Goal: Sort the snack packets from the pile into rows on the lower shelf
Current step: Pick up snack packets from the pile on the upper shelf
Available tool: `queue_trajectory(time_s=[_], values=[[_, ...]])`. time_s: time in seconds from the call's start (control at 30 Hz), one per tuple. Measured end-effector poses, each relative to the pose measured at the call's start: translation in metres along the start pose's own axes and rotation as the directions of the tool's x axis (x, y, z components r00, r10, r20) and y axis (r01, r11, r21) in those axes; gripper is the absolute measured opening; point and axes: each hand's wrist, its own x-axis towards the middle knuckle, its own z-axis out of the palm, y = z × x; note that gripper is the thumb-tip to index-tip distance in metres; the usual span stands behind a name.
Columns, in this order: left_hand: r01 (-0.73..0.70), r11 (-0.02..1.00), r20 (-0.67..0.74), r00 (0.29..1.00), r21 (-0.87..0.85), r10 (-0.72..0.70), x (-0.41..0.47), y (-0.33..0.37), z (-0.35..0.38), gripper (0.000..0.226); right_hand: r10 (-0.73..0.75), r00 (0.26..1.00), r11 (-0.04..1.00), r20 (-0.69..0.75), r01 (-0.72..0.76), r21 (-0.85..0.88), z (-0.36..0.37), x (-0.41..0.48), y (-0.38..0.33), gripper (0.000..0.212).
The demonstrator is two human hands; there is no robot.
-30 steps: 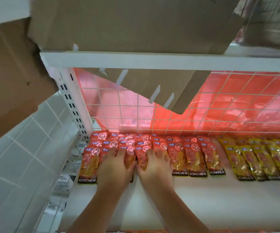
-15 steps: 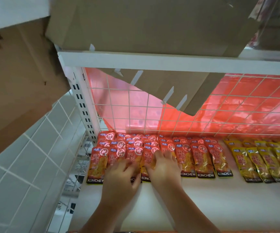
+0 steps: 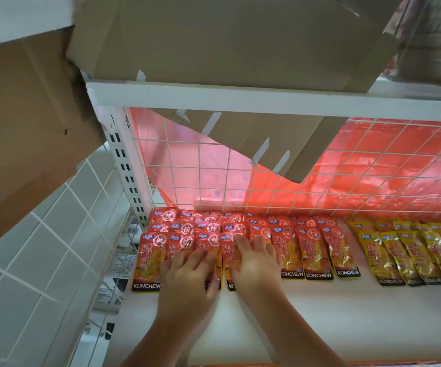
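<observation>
Left hand (image 3: 187, 276) and right hand (image 3: 256, 263) lie side by side, fingers extended and grasping nothing, pressing on overlapping red-orange foil snack packets (image 3: 313, 250) rowed along the white lower shelf (image 3: 320, 327), beside yellow foil packets (image 3: 399, 258).

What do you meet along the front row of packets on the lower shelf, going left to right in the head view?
Leftmost red packet → left hand → right hand → three more red packets → yellow packets, running on to the right edge of the picture.
</observation>
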Motion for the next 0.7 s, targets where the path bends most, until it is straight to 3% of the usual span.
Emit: queue_trajectory(time_s=[0.27,0.47,0.57,0.7], values=[[0.025,1.0,0.059,0.998,0.003,-0.025,0.003,0.003,-0.008,0.041,-0.005,1.0,1.0,-0.026,0.005,0.029,-0.009,0.001,0.001,0.06],[0.058,0.989,0.073,0.996,-0.137,-0.049,0.048,0.026,-0.044,0.044,-0.086,0.978,0.97,-0.19,0.125,0.207,-0.058,0.003,-0.007,0.048],[-0.026,0.96,-0.012,1.0,-0.278,0.024,0.081,0.043,-0.073,0.04,-0.169,0.956,0.935,-0.24,0.233,0.267,-0.093,0.002,-0.006,0.04],[-0.117,0.908,-0.149,0.987,-0.403,0.061,0.116,0.076,-0.107,0.041,-0.216,0.884,0.876,-0.415,0.363,0.318,-0.145,-0.008,0.002,0.039]])
